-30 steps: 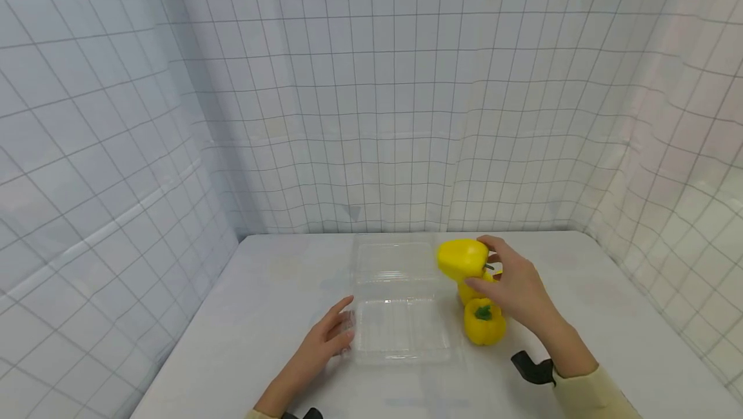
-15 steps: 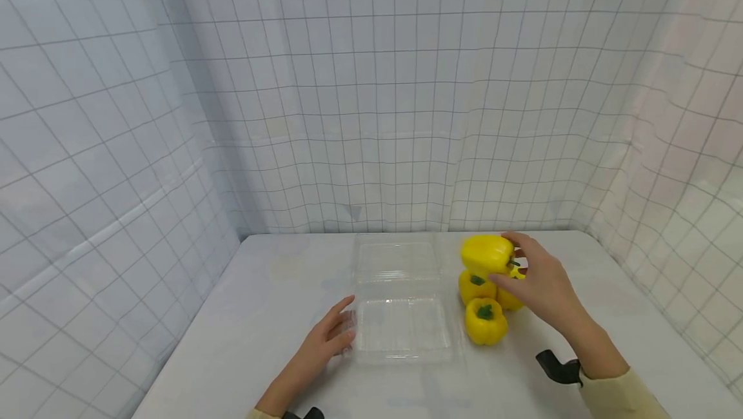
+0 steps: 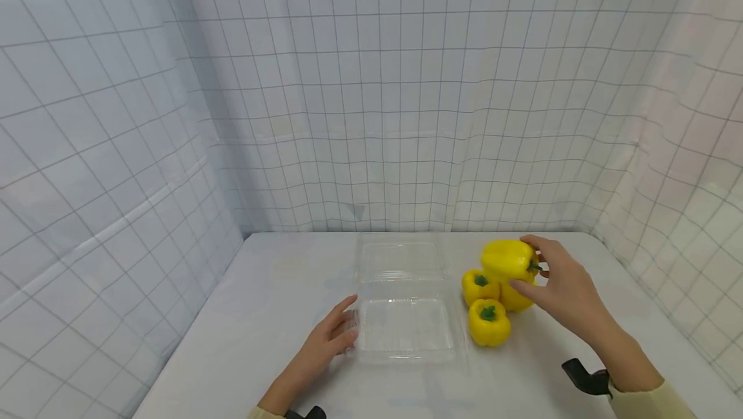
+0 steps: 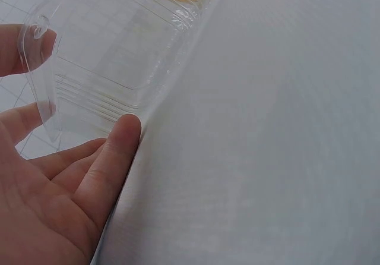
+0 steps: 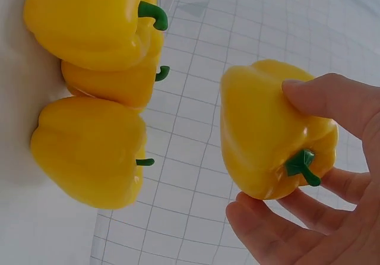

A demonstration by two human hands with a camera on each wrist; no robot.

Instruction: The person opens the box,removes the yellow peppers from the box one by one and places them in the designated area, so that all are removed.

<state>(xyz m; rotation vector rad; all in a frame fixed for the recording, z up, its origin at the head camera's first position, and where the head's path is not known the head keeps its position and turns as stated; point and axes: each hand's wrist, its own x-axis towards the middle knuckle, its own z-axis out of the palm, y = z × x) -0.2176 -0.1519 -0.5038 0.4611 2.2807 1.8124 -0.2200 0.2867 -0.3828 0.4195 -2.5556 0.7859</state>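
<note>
My right hand holds a yellow bell pepper above the table, lying on its side with the green stem toward the palm. In the right wrist view, the thumb is on one side of this bell pepper and fingers on the other. Three more yellow bell peppers stand close together below: one in front, one behind it and one partly hidden at the right. My left hand touches the left side of a clear plastic clamshell container, its thumb against the wall and fingers by the rim.
The container's lid lies folded back, away from me. White table surface extends to the left of the container. Grid-patterned curtains surround the table at the back and both sides.
My right hand has carried the bell pepper to the right, from beside the container to above the right-hand pepper, uncovering the peppers behind it. The left hand has stayed at the container.
</note>
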